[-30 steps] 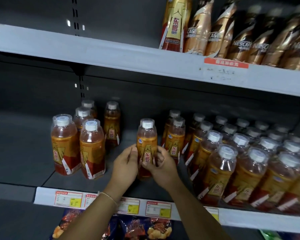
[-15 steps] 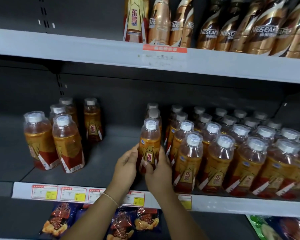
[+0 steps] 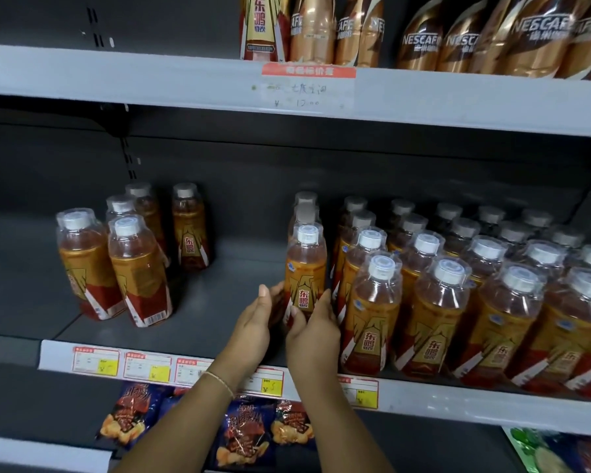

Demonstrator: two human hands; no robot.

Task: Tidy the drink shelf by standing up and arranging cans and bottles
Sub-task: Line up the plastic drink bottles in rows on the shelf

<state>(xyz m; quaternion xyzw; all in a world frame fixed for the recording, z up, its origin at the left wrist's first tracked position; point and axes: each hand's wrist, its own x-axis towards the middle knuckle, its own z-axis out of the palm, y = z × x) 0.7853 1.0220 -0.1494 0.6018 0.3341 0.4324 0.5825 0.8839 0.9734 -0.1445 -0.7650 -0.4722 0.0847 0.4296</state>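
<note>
The middle shelf [image 3: 219, 322] is dark grey with a white front rail carrying price tags [image 3: 147, 367]. On its right side a big block of orange drink bottles [image 3: 492, 302] stands upright in tight rows. On the left a small group of five bottles [image 3: 130, 261] stands well apart from the block. The upper shelf [image 3: 116, 73] holds brown coffee bottles [image 3: 475, 39]. Below, snack bags [image 3: 243, 435] hang. One bottle [image 3: 306, 268] stands upright near the shelf front, just beside the block's left edge. The left hand [image 3: 253, 327] cups its lower left side, fingers nearly straight. The right hand [image 3: 313, 331] grips its lower right, thumb across the label.
</note>
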